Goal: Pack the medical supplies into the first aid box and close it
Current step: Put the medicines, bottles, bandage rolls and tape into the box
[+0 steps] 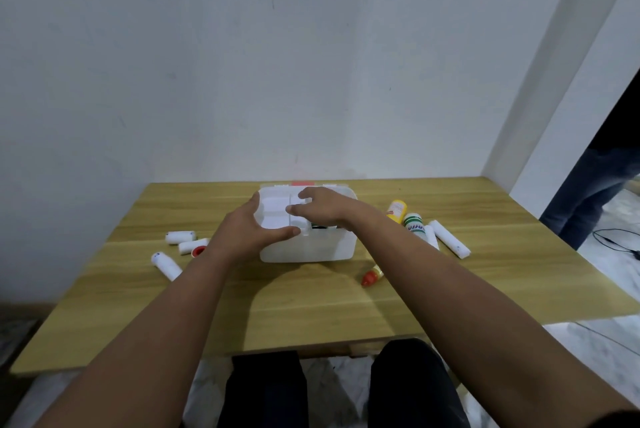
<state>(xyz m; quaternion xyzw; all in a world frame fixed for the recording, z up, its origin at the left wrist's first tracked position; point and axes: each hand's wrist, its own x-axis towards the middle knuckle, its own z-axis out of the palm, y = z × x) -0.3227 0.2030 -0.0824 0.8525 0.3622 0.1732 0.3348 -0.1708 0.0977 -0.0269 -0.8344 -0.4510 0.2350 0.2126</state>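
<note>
- White plastic tray (277, 216) is gripped by both hands: left hand (249, 230) clasps its left end, right hand (322, 206) its top, fingers curled.
- The tray sits over the first aid box (311, 249), mid-table toward the far edge.
- Bandage rolls (180, 237) lie left; bottles (396, 211) right, on the wooden table (311, 310).

The first aid box (308, 247) sits mid-table (311, 310), toward the far edge. Left of it lie three rolls (180, 237) and a capped tube (166, 265). Right of it stand two bottles (397, 211) with two rolls (450, 243) beside them. Near the box's right corner lies a small dropper bottle (372, 275). Both hands rest on the box's top tray (277, 216), the left hand (252, 230) at its left side and the right hand (322, 207) on its right half.
</note>
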